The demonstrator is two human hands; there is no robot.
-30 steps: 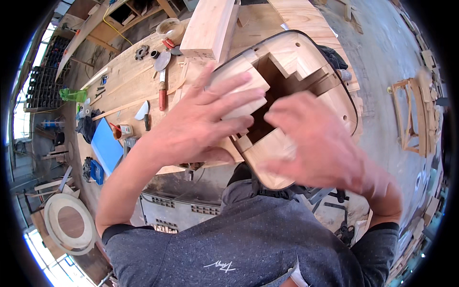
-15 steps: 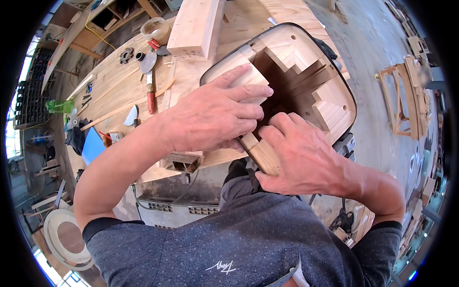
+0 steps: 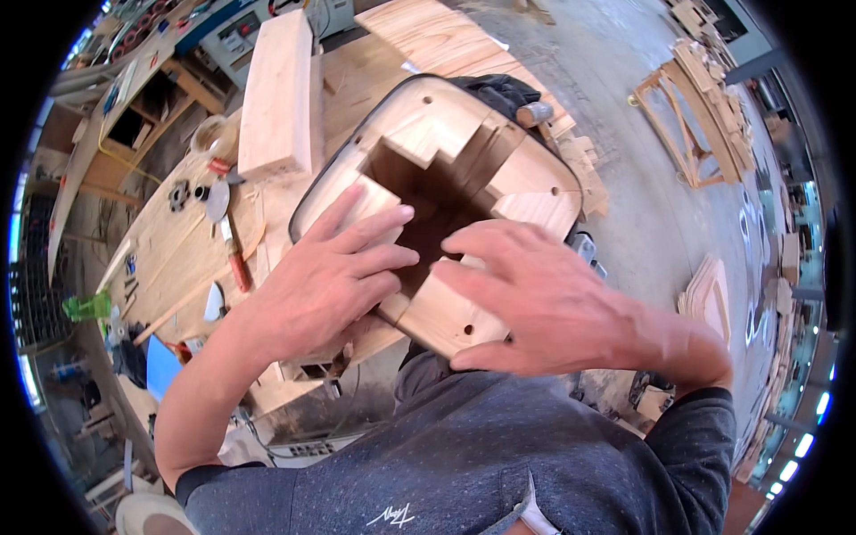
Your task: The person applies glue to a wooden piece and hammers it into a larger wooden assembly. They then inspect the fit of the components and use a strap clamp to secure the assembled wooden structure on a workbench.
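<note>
A hollow wooden box-like piece (image 3: 562,178) with rounded corners and a dark outer edge stands at the bench edge, its stepped opening facing up. Small round holes mark its pale corner blocks. My left hand (image 3: 312,285) rests over its left near rim, fingers spread toward the opening, its thumb hidden underneath. Over the right part of the near corner block (image 3: 437,312) is my right hand (image 3: 553,299), slightly blurred, fingers apart and curved toward the opening. Its thumb lies low beside the outer edge. I cannot make out how firmly either hand touches the wood.
A long squared timber (image 3: 275,98) lies on the workbench (image 3: 169,236) beyond my left hand. Nearby are a red-handled scraper (image 3: 238,270) and a tape roll (image 3: 211,135). Dark cloth (image 3: 499,89) sits behind the box. A wooden frame (image 3: 682,152) stands on the floor at right.
My right hand's grip on the near corner block has loosened, its fingers spreading and uncovering a hole. The box and both hands appear further left in view, and the whole view has shifted.
</note>
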